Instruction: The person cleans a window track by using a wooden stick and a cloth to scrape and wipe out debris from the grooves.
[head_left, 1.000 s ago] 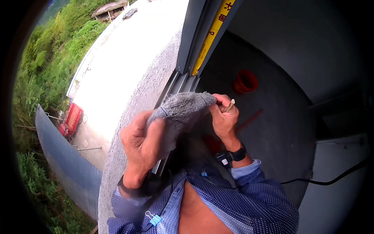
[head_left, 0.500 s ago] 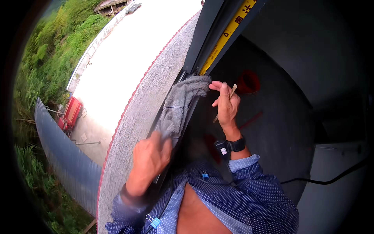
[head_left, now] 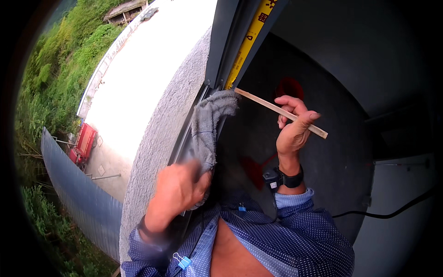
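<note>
A grey cloth (head_left: 205,131) lies along the dark window track (head_left: 183,138), its far end bunched at the foot of the upright window frame (head_left: 223,32). My left hand (head_left: 177,191) is closed on the near end of the cloth; its fingertips are smeared by motion. Over the room side, my right hand (head_left: 294,127) grips a flat wooden stick (head_left: 277,110) between thumb and fingers. The stick slants up to the left, and its far tip is beside the cloth's far end, near the frame's bottom corner; whether it touches cannot be made out.
A yellow printed strip (head_left: 249,44) runs up the frame. Outside the rough ledge (head_left: 152,134) are a red vehicle (head_left: 84,142) and corrugated sheeting (head_left: 78,194) far below. Indoors, a red bucket (head_left: 290,87) and a red dustpan-like thing (head_left: 253,171) sit on the dark floor.
My right hand has moved away from the cloth's far end, to the right, and the stick has swung round toward the frame corner. My left hand stays at the cloth's near end.
</note>
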The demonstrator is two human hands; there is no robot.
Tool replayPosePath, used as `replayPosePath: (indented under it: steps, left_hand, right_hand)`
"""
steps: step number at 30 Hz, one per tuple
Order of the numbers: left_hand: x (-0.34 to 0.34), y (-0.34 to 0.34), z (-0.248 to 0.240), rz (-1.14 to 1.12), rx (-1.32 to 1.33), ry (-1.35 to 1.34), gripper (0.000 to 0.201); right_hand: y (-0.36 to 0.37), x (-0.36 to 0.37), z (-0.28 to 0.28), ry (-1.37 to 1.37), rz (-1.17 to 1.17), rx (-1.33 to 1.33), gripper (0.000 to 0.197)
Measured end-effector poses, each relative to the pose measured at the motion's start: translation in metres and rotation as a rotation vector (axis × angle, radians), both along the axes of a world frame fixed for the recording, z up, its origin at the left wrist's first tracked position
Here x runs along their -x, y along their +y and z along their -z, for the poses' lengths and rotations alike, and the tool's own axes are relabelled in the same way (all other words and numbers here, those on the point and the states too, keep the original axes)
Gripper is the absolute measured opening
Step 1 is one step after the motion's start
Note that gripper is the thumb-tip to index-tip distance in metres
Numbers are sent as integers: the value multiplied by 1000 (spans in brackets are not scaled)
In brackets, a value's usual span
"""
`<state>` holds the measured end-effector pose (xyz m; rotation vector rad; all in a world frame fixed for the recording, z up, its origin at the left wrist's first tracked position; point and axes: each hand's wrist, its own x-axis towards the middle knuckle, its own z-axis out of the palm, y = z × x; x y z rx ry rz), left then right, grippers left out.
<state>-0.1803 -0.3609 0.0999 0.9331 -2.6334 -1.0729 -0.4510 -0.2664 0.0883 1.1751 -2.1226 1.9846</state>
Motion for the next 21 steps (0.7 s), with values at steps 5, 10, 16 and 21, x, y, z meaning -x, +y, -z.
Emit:
replayPosePath:
  steps: [5,10,16,21]
  left_hand:
    - [10,3,-4,65,-112,16,32]
    - [14,1,15,94,-165,41,33]
    - [17,-4,17,91,-246,47,35]
    - [17,-5,18,85,-261,55,37]
  right_hand:
    - [-17,-5,14,106,-64,-3,76]
    - [-45,-14,42,260,-56,-111,59]
    - [-76,-13,49,390,-42,-164,50]
    - [-88,-4,60,329,-105,-184,45]
